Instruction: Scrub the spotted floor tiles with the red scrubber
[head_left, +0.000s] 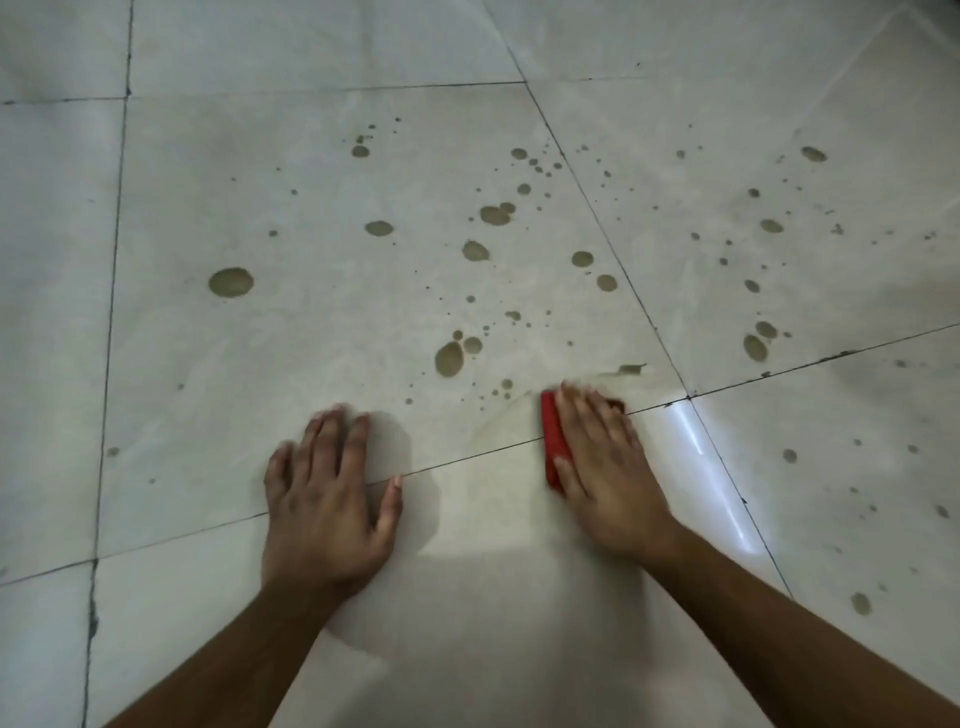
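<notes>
Floor: pale grey floor tiles with thin dark grout lines, seen from above, looking forward and down.
Spots: brownish round spots of many sizes scattered over the central tile and the tile to its right; largest ones near the middle, plus a lone one further left; a few more on the tile at lower right.
Left hand: left hand pressed flat on the floor, palm down, fingers spread and empty, straddling a grout line; slightly blurred at the fingertips.
Right hand: right hand laid palm down on top of the red scrubber, fingers extended over it and pressing it to the floor, thumb curled against its left edge; blurred at the fingertips.
Scrubber position: under the right hand, only its left side showing as a narrow red strip; lying across the grout line at the near edge of the central spotted tile, well apart from the left hand.
Nearest marks: smeared spot just beyond the right fingertips; pale wet-looking patch on the tile just left of the scrubber.
Arms: both bare forearms entering from the bottom edge.
Light: bright glare streak on the floor just right of the right hand.
</notes>
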